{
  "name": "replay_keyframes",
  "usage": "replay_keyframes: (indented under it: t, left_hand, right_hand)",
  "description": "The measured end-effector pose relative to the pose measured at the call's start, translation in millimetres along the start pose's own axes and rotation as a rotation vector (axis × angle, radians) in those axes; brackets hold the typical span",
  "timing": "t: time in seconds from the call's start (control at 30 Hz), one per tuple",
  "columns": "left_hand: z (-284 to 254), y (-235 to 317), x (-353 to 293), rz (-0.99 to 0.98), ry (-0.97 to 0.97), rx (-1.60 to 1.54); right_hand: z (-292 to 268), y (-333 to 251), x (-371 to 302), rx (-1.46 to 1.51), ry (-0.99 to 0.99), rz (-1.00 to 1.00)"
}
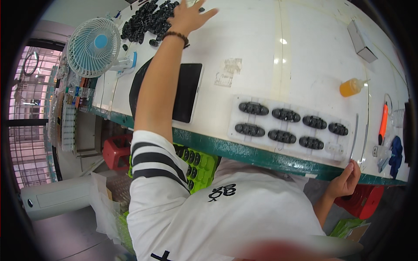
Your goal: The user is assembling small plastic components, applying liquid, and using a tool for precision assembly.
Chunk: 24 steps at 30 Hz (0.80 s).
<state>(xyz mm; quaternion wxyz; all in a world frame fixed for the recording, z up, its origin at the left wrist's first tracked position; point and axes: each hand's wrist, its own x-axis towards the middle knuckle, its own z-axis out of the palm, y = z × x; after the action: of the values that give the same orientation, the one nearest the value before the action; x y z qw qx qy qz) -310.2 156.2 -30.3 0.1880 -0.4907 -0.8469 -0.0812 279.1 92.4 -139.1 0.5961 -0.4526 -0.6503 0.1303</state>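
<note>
On the white, green-edged surface, a heap of small black parts lies just left of the nearer, wide-spread left hand, the right hand curled well apart, any hold unclear.

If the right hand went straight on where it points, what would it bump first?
Probably a thin grey strip on the white table, just ahead of the right hand. They may already touch; depth is unclear.

Fan left of parts pile | bottle behind tray's right end
</note>
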Motion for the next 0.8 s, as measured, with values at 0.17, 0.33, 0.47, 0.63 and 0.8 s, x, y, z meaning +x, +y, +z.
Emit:
replay_keyframes:
  t: [0.17,0.33,0.47,0.63,0.8]
  left_hand:
    - [45,-88,14,-0.708,-0.175,-0.228]
    - [45,-56,27,-0.691,-0.401,-0.14]
    - [55,-45,36,-0.673,-0.43,-0.131]
    - [62,-38,21,-0.544,-0.377,-0.09]
    - [64,11,-11,-0.208,-0.231,-0.086]
  right_hand:
    - [-2,-5,-8,-0.001,-0.008,0.024]
    - [-7,-11,-5,-0.066,-0.116,-0.003]
    - [-5,-15,-4,-0.106,-0.147,0.02]
    - [-1,-11,-4,-0.041,-0.111,0.067]
    - [0,-5,-2,-0.003,-0.088,0.084]
